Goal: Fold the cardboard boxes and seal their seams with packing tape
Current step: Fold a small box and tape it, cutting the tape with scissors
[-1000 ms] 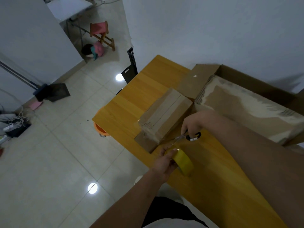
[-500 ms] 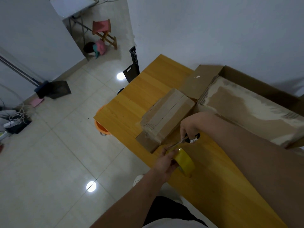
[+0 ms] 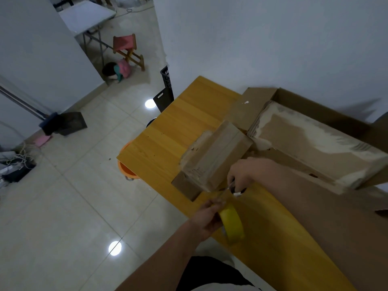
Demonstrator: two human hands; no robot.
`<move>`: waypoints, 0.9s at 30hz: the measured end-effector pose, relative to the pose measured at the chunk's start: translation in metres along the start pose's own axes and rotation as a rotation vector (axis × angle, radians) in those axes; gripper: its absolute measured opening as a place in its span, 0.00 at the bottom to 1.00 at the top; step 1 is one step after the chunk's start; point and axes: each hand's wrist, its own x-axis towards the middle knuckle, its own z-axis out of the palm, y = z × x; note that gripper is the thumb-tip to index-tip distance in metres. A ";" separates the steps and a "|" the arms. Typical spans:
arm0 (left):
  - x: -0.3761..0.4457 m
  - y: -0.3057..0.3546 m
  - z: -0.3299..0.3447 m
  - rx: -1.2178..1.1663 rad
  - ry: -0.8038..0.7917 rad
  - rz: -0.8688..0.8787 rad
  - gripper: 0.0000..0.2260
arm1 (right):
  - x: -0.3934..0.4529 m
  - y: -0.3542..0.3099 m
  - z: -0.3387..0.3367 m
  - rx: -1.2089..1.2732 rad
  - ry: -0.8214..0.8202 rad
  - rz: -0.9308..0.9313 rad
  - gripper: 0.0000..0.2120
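head view: a small folded cardboard box (image 3: 216, 158) lies on the wooden table (image 3: 168, 141), near the table's left front edge, with clear tape along its top seam. just in front of this box, the right hand (image 3: 241, 175) grips scissors (image 3: 233, 189), fingers curled round the dark handles, the blades pointing toward the left hand. in front of the box again and closer to the person, the left hand (image 3: 207, 219) holds a yellow roll of packing tape (image 3: 232, 224), fingers curled round its rim; the roll stands on edge over the table's near edge. a pulled-out strip of tape between roll and box is too faint to trace. to the right of the small box, touching or nearly touching it, a large open carton (image 3: 315, 114) sits against the white wall, and a stack of flat cardboard (image 3: 310, 148) lies inside. left of the small box, under the table's corner, an orange bucket (image 3: 126, 171) shows on the tiled floor. far beyond the box to the left stand a pink folding stool (image 3: 126, 47) and a black dustpan (image 3: 67, 124).
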 end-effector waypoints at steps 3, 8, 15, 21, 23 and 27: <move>0.000 -0.002 0.001 0.107 -0.001 -0.045 0.09 | 0.001 0.001 0.007 -0.010 0.156 -0.004 0.16; 0.004 -0.007 0.000 0.106 0.010 -0.066 0.10 | -0.009 0.003 0.005 0.011 0.239 0.003 0.19; 0.013 -0.005 0.003 0.454 0.110 0.152 0.06 | -0.015 0.010 0.026 0.146 0.144 0.120 0.17; 0.021 0.001 0.003 0.612 0.177 0.299 0.05 | -0.034 0.005 0.036 0.218 0.266 0.076 0.17; 0.026 0.002 0.004 0.628 0.185 0.267 0.06 | -0.037 0.006 0.042 0.263 0.315 0.077 0.18; 0.040 -0.007 0.005 0.560 0.248 0.210 0.06 | -0.043 0.010 0.062 0.352 0.380 0.121 0.18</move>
